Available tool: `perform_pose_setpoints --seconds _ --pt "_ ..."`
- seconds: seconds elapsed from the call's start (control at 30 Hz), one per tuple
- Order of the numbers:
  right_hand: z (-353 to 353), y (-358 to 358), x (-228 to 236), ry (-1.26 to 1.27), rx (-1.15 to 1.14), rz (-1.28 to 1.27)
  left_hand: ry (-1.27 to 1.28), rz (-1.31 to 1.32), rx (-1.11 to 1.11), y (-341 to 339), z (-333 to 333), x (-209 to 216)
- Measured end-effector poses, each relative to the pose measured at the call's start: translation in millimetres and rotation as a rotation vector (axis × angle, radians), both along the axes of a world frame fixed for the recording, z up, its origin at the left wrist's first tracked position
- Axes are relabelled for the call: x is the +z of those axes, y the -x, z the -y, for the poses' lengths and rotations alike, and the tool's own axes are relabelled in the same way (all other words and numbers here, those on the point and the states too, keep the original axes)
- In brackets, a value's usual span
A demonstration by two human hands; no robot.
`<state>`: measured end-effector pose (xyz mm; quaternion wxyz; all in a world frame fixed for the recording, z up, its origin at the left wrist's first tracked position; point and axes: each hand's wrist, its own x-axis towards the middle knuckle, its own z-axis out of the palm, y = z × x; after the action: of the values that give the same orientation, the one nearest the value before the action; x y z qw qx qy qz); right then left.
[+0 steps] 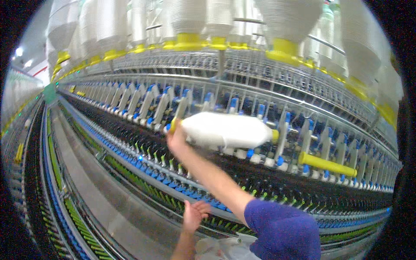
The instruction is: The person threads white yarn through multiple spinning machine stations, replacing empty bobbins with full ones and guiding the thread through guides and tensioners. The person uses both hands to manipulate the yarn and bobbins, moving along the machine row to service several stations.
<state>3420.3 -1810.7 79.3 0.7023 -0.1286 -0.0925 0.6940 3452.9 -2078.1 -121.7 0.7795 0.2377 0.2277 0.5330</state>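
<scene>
White bobbin (227,128), left end (173,125) in right hand (176,140), open aisle (110,190) lower left.

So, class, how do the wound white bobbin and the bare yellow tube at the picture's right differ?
The white bobbin is thickly wound; the yellow tube is bare. The bobbin is fat, the tube slim. The right hand holds the bobbin's left end, while no hand touches the tube. Both are long and lie roughly sideways, and both show yellow.
</scene>
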Motion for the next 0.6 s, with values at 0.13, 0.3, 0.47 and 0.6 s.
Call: perform_pose_setpoints --seconds 0.13,0.3,0.47,0.6 --pt "188 -64 -132 -0.246 0.196 1.043 -0.129 0.242 0.058 4 -67 17" --pt "324 -237 -237 -0.082 0.590 0.973 -0.012 -0.351 -0.287 -46 -96 13" --pt "384 -347 -204 -0.050 0.361 1.343 -0.509 -0.187 -0.399 -141 -72 27" --pt "365 -376 -134 -0.182 -0.355 1.409 -0.781 -0.510 -0.378 -215 -102 147"
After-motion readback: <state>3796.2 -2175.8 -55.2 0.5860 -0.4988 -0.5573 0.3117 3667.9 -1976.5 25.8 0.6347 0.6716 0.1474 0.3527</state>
